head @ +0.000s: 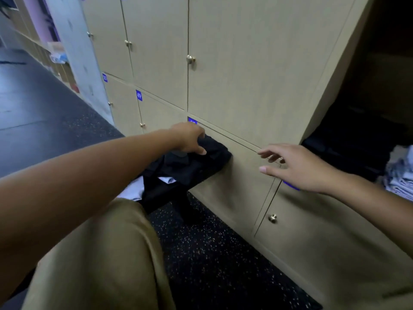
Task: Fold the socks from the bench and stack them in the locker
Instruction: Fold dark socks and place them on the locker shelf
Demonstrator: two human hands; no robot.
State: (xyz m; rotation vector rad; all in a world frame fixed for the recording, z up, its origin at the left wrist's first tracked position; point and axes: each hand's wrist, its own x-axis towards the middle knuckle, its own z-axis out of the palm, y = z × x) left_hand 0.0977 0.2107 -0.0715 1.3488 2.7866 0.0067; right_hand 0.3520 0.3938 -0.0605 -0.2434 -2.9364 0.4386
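Reaching forward, the left hand gripped the top of a heap of dark fabric, its fingers curled over the near edge and the thumb hidden behind; whether that fabric was socks could not be told, as it was black and blurred. The heap lay on the end of a dark bench, directly under the left hand and touching the front of the tan lockers beyond it. A pale cloth peeked out from beneath the dark fabric, nearer the person than the left hand. The right hand hovered well apart to the right of the heap, fingers spread and relaxed, holding nothing, just in front of a closed locker door. Below the right hand a round brass knob sat on a lower door. To the right of the right wrist a stack of pale folded laundry showed in a dark open compartment. Under the left forearm lay the person's tan trouser leg, and between both arms stretched a dark speckled floor.
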